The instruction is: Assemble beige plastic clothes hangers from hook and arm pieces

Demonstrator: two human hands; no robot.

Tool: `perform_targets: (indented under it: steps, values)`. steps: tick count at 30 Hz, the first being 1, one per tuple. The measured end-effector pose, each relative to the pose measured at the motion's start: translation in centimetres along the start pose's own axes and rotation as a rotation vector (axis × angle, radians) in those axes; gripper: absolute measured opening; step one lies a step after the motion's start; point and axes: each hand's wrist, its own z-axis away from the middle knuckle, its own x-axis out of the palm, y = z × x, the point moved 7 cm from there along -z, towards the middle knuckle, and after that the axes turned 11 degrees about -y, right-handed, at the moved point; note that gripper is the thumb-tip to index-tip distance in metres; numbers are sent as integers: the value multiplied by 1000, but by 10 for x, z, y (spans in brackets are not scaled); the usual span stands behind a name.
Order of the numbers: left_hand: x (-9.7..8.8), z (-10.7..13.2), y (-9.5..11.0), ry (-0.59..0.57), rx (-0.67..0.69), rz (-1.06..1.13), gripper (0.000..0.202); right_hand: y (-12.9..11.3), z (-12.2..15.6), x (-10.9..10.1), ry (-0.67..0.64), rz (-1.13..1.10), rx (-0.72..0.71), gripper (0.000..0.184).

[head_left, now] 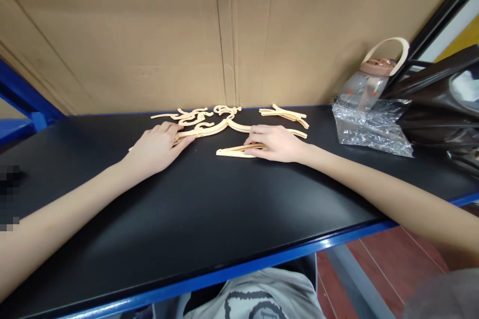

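Note:
My left hand (159,147) is closed round the outer end of a cream curved strip (209,130), which looks like a clothes hanger arm. That strip meets another curved strip (239,127) at the middle, where a small hook-like piece (229,110) stands behind. My right hand (277,143) rests its closed fingers on a V-shaped pair of cream hanger arms (234,152) lying nearer to me. The fingers partly cover the right ends of these strips. Behind my left hand lies a loose heap of cream hooks (192,117).
More cream strips (284,113) lie stacked at the back right. Beyond them are a crumpled clear plastic bag (370,132), a bottle (368,79) with a looped handle and a dark bag (434,99). A cardboard wall (168,35) bounds the black table (194,209) behind.

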Motion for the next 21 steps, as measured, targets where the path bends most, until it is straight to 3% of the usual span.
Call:
perform_targets:
  steps: [21]
  values:
    - [0, 0, 0, -24, -19, -1, 62, -1, -1, 1, -24, 14, 21, 32]
